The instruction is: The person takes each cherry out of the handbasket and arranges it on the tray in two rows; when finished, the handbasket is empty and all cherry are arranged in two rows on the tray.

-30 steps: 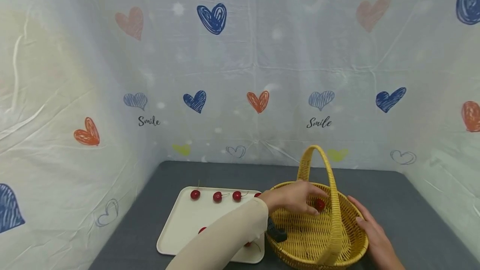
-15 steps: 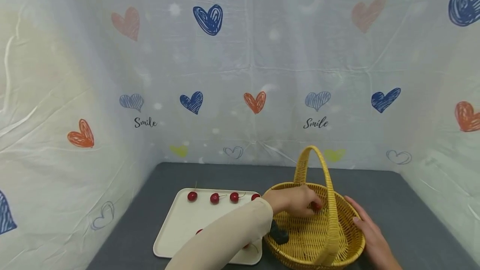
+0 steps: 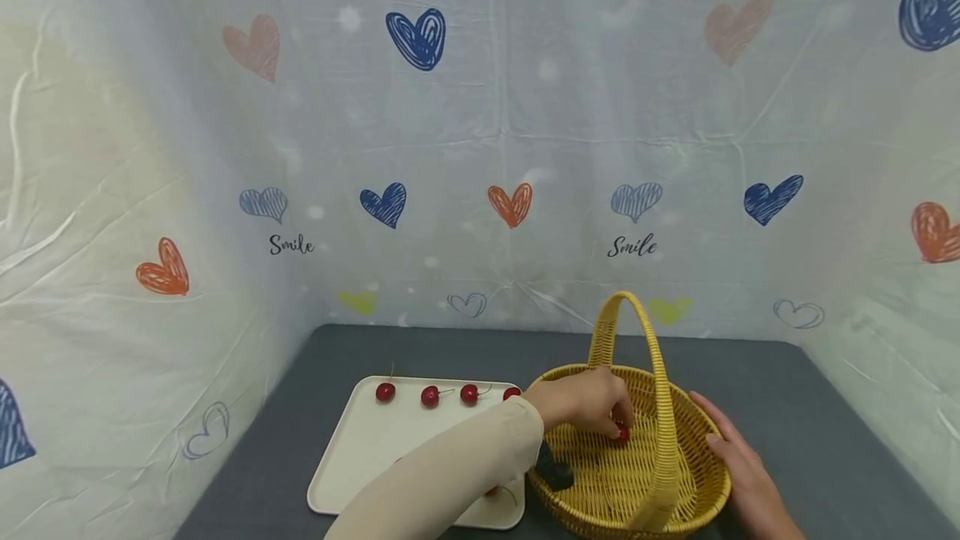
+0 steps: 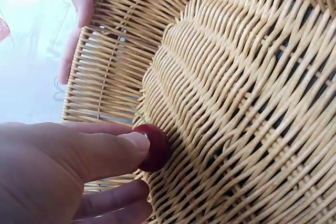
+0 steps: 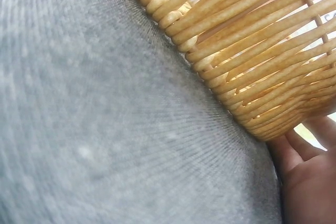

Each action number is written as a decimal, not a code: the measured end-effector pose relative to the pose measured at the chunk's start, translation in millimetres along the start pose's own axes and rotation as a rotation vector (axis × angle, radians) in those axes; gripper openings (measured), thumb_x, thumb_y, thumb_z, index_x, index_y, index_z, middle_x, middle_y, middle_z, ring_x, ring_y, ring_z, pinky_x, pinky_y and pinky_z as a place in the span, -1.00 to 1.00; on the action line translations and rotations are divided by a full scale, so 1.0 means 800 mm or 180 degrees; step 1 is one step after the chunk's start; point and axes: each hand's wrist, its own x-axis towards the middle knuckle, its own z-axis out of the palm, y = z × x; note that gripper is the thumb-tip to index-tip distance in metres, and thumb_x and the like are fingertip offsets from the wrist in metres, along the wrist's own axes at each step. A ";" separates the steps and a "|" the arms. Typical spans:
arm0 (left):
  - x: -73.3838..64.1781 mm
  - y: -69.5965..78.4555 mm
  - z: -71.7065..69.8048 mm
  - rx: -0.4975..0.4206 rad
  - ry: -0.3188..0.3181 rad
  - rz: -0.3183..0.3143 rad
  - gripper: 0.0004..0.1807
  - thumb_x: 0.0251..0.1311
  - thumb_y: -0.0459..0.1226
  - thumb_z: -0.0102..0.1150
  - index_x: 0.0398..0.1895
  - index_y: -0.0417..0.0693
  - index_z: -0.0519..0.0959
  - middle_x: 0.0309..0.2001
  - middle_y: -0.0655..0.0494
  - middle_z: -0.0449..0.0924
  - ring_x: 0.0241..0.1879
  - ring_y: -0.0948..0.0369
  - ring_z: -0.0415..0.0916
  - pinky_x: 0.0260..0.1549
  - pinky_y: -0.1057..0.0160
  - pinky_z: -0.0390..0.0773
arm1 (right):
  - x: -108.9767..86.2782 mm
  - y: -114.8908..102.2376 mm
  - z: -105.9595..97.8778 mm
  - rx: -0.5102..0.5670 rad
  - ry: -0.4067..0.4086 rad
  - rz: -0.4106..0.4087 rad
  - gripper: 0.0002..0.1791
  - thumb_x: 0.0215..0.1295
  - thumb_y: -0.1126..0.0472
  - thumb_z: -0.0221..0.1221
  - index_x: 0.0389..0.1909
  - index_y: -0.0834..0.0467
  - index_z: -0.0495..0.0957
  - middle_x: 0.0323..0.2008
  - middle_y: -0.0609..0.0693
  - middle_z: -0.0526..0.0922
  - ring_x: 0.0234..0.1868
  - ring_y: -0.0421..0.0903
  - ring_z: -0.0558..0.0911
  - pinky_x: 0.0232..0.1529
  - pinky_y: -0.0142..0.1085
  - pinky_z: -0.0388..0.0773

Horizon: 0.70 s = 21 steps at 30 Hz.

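Note:
Inside the yellow wicker basket (image 3: 622,498), my left hand (image 3: 588,401) pinches a dark red cherry (image 4: 156,148) between thumb and fingers. The cherry is low in the basket, right against the woven wicker in the left wrist view, and a bit of green stem shows behind it. My right hand (image 3: 742,473) holds the basket's right side, thumb at the rim and fingers along the outer wall. In the right wrist view the fingers (image 5: 294,148) of that hand meet the wicker near the grey tabletop.
Left of the basket lies a cream tray (image 3: 352,457) with several cherries, such as a stemmed cherry (image 3: 430,396). My left sleeve (image 3: 457,465) crosses above it. The basket's tall handle (image 3: 662,390) arches up beside my left hand. A heart-printed curtain (image 3: 510,123) surrounds the grey table (image 3: 825,432).
My left hand has come down from spread fingers over the cherry, taken hold of it, and shifted it a little left and nearer inside the basket. The right hand stays on the basket.

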 end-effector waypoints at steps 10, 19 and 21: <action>-0.018 0.001 0.004 -0.0505 -0.0001 0.0142 -0.81 0.45 -0.22 0.46 0.06 0.20 0.85 -0.07 0.45 0.82 -0.16 0.63 0.63 -0.04 0.63 0.58 | -0.002 -0.001 0.001 0.0028 -0.0041 0.0007 -0.31 0.87 -0.08 -0.33 0.83 0.03 -0.16 0.72 0.32 -0.10 0.19 -0.69 0.46 0.04 -0.48 0.66; -0.074 0.016 -0.031 -0.0902 0.0514 0.0321 -0.69 0.50 -0.29 0.38 0.24 0.05 0.78 0.01 0.34 0.83 -0.13 0.61 0.67 -0.12 0.66 0.58 | 0.000 0.002 -0.002 0.0008 -0.0057 -0.0034 -0.30 0.86 -0.10 -0.32 0.83 0.01 -0.16 0.71 0.34 -0.09 0.19 -0.68 0.47 0.03 -0.45 0.68; -0.092 0.016 -0.033 -0.1051 0.0621 0.0319 -0.69 0.51 -0.30 0.35 0.25 0.05 0.78 0.00 0.33 0.83 -0.12 0.63 0.66 -0.13 0.66 0.59 | -0.001 0.004 -0.002 0.0021 -0.0061 -0.0038 -0.31 0.87 -0.10 -0.32 0.83 0.01 -0.17 0.70 0.32 -0.08 0.19 -0.66 0.49 0.02 -0.44 0.69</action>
